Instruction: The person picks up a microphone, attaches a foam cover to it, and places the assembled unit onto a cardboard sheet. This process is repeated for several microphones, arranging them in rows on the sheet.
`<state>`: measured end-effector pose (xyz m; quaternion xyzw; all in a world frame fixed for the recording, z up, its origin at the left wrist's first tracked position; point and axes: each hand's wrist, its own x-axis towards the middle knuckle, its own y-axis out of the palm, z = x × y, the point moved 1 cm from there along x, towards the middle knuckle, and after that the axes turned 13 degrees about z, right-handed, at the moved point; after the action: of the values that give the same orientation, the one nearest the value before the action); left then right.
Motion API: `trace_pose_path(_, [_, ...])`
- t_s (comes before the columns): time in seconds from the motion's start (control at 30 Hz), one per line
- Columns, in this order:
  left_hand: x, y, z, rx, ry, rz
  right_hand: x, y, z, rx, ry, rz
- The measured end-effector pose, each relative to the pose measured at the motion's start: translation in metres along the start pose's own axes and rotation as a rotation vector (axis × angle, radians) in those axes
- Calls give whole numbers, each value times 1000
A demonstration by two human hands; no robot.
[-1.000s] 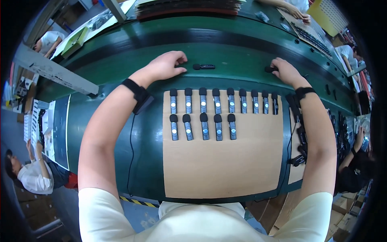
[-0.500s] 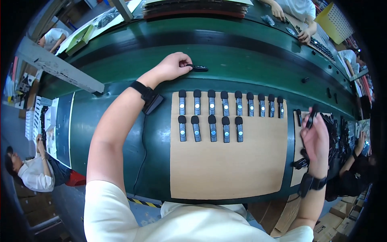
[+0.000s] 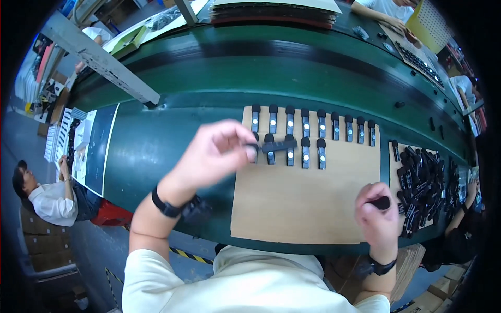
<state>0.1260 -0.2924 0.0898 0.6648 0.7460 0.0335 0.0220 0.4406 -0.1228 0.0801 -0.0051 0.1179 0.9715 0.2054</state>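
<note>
My left hand [image 3: 216, 151] pinches a small black stick-shaped device [image 3: 278, 145] and holds it sideways just above the left end of the brown cardboard sheet [image 3: 302, 203]. On that sheet lie two rows of the same black devices [image 3: 313, 128], each with a round silver spot. My right hand [image 3: 377, 214] is closed around another black device [image 3: 382, 202] near the sheet's right front corner. It is next to a heap of loose black devices [image 3: 425, 180].
The green conveyor belt [image 3: 209, 78] runs across the view behind the sheet. A stack of flat boards [image 3: 271, 10] sits at the back. Other people work at the far right [image 3: 396, 18] and at the lower left [image 3: 47, 193]. Cardboard boxes stand on the floor.
My left hand has come back from the belt to the sheet with a device in it. My right hand has dropped toward the near edge beside the heap, gripping a device.
</note>
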Motion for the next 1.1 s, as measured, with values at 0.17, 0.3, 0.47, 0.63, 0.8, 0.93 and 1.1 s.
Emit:
trace_pose_path(0.17, [-36, 56, -1, 93, 74, 92, 26, 67, 5, -550, -231, 158])
trace_pose_path(0.3, [-44, 74, 0, 89, -16, 144, 31, 74, 1, -689, -451, 165])
trace_pose_path(0.47, [-52, 92, 7, 200, 107, -11, 17, 74, -9, -575, -356, 117])
trace_pose_path(0.63, [-50, 99, 17, 365, 284, -104, 17, 73, -15, -569, -401, 107])
trace_pose_path(0.8, [-49, 100, 16, 478, 296, -85, 17, 72, -16, -550, -378, 94])
trace_pose_path(0.93, [-49, 101, 16, 394, 163, -28, 19, 71, -16, -558, -403, 103])
trace_pose_path(1.1, [-42, 103, 19, 448, 293, -49, 19, 69, -18, -544, -434, 100])
